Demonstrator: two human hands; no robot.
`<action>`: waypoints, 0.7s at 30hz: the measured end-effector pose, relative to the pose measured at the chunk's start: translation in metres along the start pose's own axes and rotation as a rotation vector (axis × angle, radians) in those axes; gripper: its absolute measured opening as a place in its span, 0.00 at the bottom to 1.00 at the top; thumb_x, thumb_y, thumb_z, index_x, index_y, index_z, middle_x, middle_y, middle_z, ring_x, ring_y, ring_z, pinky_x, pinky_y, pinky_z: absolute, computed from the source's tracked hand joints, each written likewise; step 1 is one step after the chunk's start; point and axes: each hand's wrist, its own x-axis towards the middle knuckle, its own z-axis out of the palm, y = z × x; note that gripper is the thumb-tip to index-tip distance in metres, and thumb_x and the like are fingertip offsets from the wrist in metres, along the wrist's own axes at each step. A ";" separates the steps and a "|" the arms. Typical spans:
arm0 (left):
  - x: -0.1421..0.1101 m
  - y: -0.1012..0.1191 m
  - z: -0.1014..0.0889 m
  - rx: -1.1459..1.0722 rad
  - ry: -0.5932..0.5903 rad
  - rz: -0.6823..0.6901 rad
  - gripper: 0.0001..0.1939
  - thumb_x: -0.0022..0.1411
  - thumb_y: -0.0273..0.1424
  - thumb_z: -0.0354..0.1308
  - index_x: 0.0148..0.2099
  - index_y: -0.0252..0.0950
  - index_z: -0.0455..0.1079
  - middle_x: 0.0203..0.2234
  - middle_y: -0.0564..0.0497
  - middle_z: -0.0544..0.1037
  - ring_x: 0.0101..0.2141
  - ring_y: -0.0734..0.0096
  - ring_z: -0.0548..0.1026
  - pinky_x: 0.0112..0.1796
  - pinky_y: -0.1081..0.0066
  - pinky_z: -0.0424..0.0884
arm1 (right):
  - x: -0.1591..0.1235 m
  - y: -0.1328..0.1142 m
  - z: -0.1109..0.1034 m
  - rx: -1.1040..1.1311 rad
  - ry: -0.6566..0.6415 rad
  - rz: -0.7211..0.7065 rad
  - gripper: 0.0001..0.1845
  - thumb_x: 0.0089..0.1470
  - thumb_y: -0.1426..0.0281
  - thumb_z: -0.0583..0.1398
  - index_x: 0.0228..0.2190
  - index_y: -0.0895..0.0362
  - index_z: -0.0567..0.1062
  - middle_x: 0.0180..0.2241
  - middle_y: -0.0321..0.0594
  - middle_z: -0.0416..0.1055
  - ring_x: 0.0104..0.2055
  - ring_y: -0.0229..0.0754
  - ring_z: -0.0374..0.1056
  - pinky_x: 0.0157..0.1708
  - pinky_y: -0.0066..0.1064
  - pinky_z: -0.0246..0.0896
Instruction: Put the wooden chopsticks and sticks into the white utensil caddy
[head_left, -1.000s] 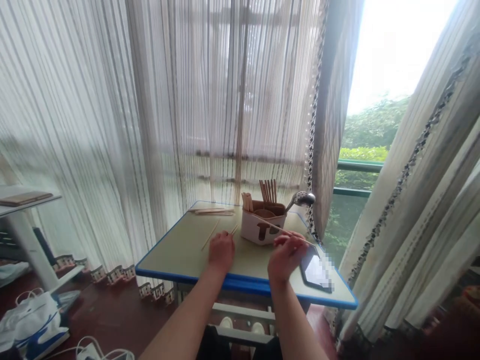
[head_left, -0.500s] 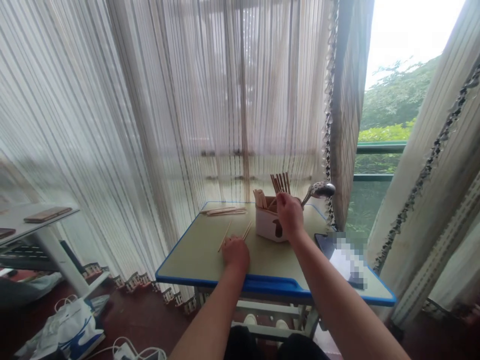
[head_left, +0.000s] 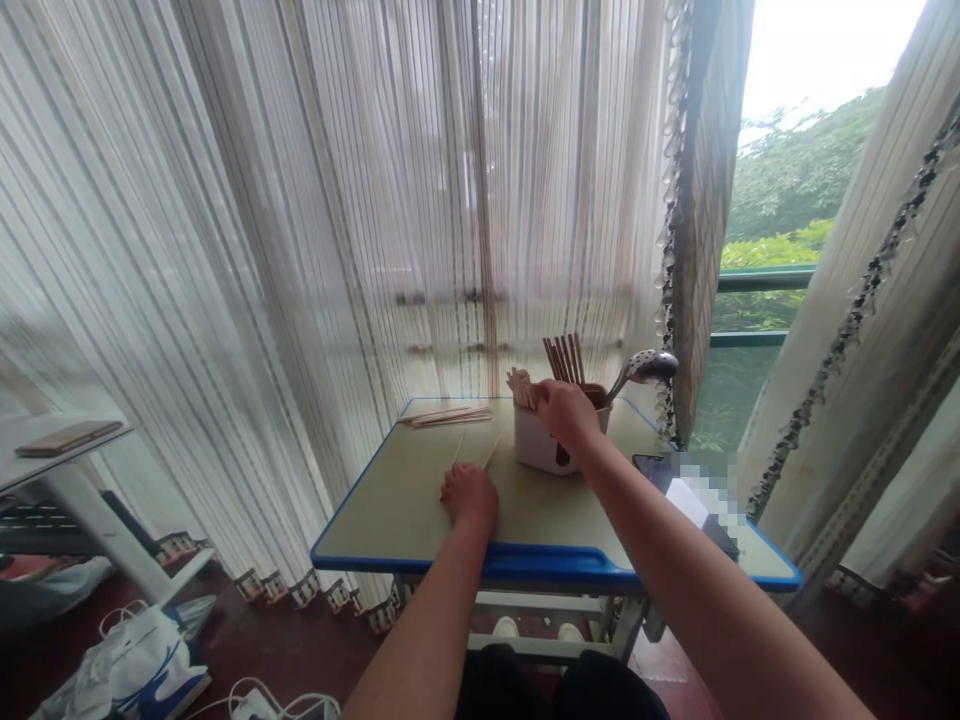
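My left hand (head_left: 470, 495) rests on the tabletop with its fingers curled over pale wooden chopsticks (head_left: 491, 455), whose thin ends poke out beyond the knuckles. My right hand (head_left: 571, 412) is closed at the rim of a white utensil holder (head_left: 536, 440); its fingertips are partly hidden, so whatever they pinch does not show. Beside those fingertips, a bunch of pale sticks (head_left: 520, 385) stands in the left compartment. Dark brown chopsticks (head_left: 564, 358) rise behind the hand, and a slotted metal spoon (head_left: 651, 366) leans out to the right.
More pale chopsticks (head_left: 450, 415) lie in a loose pile at the table's back left. A dark flat object (head_left: 652, 470) sits at the right, partly blurred out. The table (head_left: 367, 520) has a blue edge. Curtains (head_left: 337, 200) hang behind it.
My right hand has shifted left along the holder, from in front of the dark chopsticks to beside the pale sticks. My left hand stays nearly in place, now covering more of its chopsticks.
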 end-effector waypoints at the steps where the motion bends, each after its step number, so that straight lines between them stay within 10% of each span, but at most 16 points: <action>1: 0.001 0.000 -0.001 -0.029 0.002 -0.017 0.14 0.61 0.30 0.44 0.40 0.29 0.69 0.38 0.36 0.71 0.41 0.55 0.69 0.38 0.62 0.65 | -0.005 -0.003 0.000 0.033 0.074 -0.012 0.14 0.51 0.71 0.52 0.37 0.58 0.74 0.35 0.48 0.72 0.39 0.47 0.65 0.38 0.34 0.57; 5: 0.002 -0.001 -0.006 -0.178 0.095 -0.076 0.13 0.62 0.29 0.43 0.39 0.31 0.67 0.38 0.38 0.71 0.40 0.58 0.70 0.37 0.63 0.64 | -0.031 -0.021 0.005 0.256 0.301 -0.062 0.17 0.52 0.72 0.51 0.43 0.58 0.70 0.42 0.47 0.69 0.44 0.45 0.63 0.43 0.34 0.56; 12: -0.002 0.001 -0.014 -0.422 0.364 0.029 0.10 0.64 0.29 0.41 0.38 0.34 0.63 0.36 0.43 0.70 0.40 0.62 0.68 0.41 0.61 0.62 | -0.053 -0.040 0.028 0.544 -0.116 0.086 0.14 0.51 0.64 0.55 0.37 0.56 0.73 0.31 0.41 0.74 0.35 0.43 0.69 0.37 0.32 0.59; 21: -0.006 0.001 -0.013 -0.504 0.446 0.206 0.08 0.65 0.30 0.42 0.38 0.36 0.61 0.33 0.46 0.71 0.38 0.66 0.68 0.43 0.64 0.62 | -0.034 -0.051 0.003 0.642 -0.083 -0.043 0.14 0.54 0.64 0.52 0.27 0.56 0.75 0.30 0.39 0.75 0.35 0.41 0.69 0.37 0.30 0.58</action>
